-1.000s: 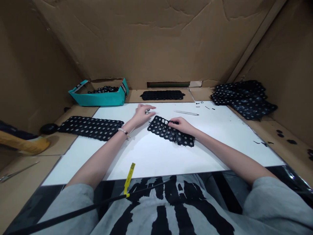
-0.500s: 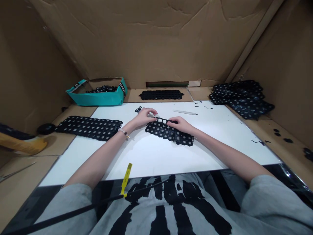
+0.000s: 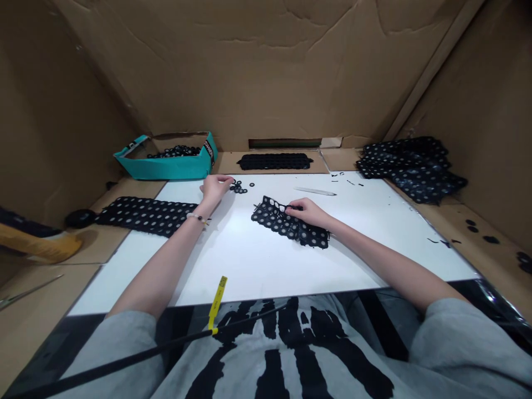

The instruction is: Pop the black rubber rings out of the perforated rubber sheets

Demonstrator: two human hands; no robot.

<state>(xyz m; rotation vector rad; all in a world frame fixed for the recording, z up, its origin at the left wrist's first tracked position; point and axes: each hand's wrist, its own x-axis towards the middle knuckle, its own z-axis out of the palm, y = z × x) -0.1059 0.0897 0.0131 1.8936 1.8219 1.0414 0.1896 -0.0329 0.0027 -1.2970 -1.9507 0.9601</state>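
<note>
My right hand pinches the upper edge of a black perforated sheet with rows of round pale-looking holes. The sheet lies on the white board, its left end slightly raised. My left hand is beside a small pile of black rings, thumb and fingers closed together at the pile's edge. Whatever is between those fingertips is too small to make out. One loose ring lies just right of the pile.
Another perforated sheet lies under my left forearm. At the back stand a teal box of rings and a dark strip. A white pen-like tool lies on the board. Stacked sheets are at right; scissors at left.
My left hand has let go of the sheet's upper left part and moved left to the ring pile. The sheet's left end has shifted slightly; my right hand stays on it.
</note>
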